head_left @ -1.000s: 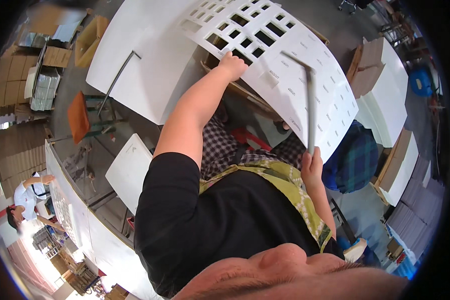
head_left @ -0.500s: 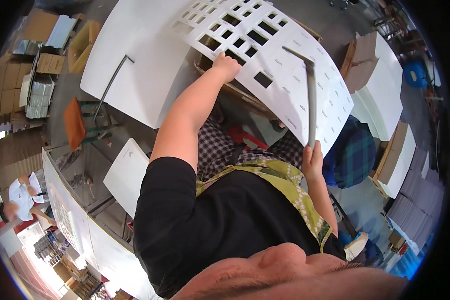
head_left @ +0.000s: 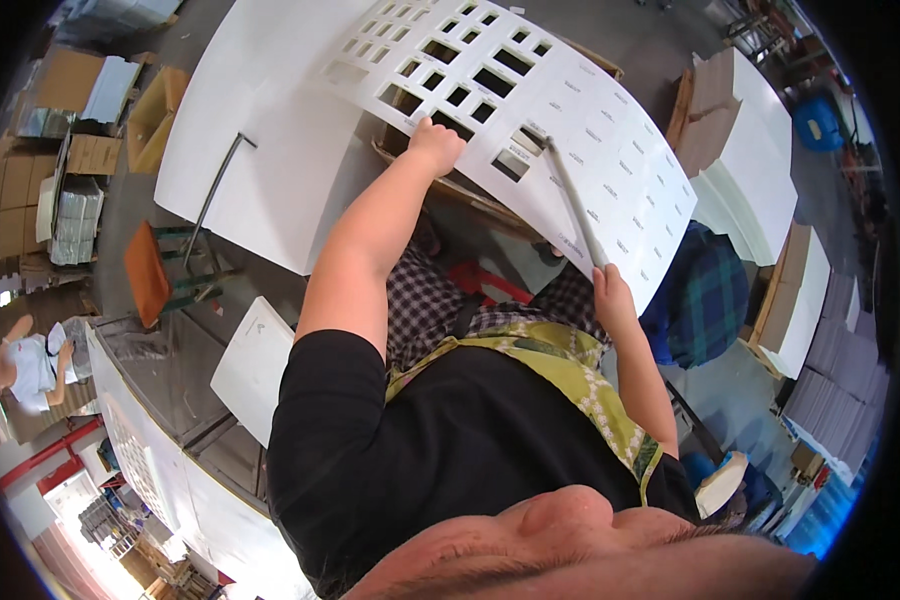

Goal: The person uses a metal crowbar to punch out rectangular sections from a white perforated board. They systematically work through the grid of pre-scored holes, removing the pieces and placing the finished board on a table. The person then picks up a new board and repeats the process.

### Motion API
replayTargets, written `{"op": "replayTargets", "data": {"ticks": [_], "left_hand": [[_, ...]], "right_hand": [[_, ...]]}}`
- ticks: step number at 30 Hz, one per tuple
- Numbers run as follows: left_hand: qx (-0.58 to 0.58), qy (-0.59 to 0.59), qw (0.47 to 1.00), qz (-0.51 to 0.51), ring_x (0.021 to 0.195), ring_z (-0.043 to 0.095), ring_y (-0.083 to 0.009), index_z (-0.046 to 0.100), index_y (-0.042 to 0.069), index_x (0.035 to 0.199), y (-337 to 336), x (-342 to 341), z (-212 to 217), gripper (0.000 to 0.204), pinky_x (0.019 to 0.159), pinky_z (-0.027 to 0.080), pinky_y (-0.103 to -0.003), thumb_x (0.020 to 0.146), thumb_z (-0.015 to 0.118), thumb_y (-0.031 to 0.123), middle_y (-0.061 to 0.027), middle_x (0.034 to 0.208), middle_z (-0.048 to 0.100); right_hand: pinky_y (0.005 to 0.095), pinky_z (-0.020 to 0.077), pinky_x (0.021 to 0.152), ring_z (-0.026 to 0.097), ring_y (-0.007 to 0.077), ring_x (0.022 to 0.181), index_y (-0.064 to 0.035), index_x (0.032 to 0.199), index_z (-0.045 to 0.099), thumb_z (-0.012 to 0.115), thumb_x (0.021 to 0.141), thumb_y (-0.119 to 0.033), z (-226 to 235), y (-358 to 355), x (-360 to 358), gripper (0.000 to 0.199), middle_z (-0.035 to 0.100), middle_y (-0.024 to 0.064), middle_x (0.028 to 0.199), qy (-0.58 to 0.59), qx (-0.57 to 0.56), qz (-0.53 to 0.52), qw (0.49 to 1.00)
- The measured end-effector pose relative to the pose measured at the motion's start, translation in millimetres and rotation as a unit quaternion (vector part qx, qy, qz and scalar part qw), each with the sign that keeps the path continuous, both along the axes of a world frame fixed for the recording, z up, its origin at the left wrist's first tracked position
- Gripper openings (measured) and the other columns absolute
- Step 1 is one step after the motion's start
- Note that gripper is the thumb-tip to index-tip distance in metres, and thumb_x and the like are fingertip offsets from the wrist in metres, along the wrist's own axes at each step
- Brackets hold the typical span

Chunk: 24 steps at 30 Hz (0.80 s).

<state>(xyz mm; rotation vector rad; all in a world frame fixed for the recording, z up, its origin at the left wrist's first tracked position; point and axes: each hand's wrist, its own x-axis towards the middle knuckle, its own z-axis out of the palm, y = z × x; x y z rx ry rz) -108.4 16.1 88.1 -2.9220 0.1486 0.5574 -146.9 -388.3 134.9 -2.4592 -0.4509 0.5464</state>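
Observation:
A large white board lies before me, with rectangular cutouts over its left part and small printed marks on its right. My left hand is closed at the board's near edge, beside a dark cutout; its fingertips are partly hidden. Lower right, my right hand wraps round the end of a long grey metal bar. The bar's bent far end rests at a rectangle in the board, next to a nearer cutout. Below the board, a wooden edge shows.
To the left lies a big plain white sheet with a dark bent rod on it. Stacked white boards stand at right, near a stool draped in plaid cloth. A person in white is at far left.
The bar's bent end has come down leftward onto the board, and a rectangle there now shows as an opening. My left hand has shifted slightly left in view, staying at the board's edge.

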Motion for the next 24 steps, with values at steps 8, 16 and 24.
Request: {"op": "replayTargets", "data": {"ticks": [8, 16, 24], "left_hand": [[0.006, 0.011, 1.000, 0.005, 0.099, 0.063, -0.0224, 0.068, 0.016, 0.092, -0.6, 2.3, -0.4, 0.015, 0.088, 0.040, -0.046, 0.081, 0.058, 0.014, -0.0047, 0.097, 0.067], [0.003, -0.003, 1.000, 0.003, 0.099, 0.062, -0.0236, 0.067, 0.015, 0.091, -0.8, 1.6, 0.2, 0.014, 0.089, 0.040, -0.045, 0.079, 0.060, 0.014, -0.0050, 0.097, 0.067], [-0.016, 0.001, 1.000, 0.011, 0.115, 0.052, -0.0272, 0.048, 0.006, 0.120, -4.2, -0.7, 27.0, 0.065, 0.095, 0.040, -0.044, 0.067, 0.080, 0.028, -0.0100, 0.118, 0.057]], "right_hand": [[0.0443, 0.0413, 0.053, 0.053, 0.0408, 0.057, -0.0029, 0.094, 0.045, 0.049, 0.095, -0.015, -1.1, -8.0, -8.7, 0.013, 0.052, 0.0213, 0.062, -0.066, 0.142, 0.003, 0.988], [0.0480, 0.0409, 0.058, 0.053, 0.0437, 0.062, -0.0011, 0.092, 0.043, 0.046, 0.098, -0.025, 4.4, -8.6, -4.0, 0.024, 0.054, 0.0246, 0.066, 0.056, 0.115, -0.034, 0.991], [0.0455, 0.0401, 0.056, 0.051, 0.0414, 0.059, -0.0024, 0.092, 0.043, 0.047, 0.098, -0.025, -0.4, 2.6, -3.4, 0.024, 0.052, 0.0226, 0.064, 0.053, 0.090, -0.024, 0.994]]}}
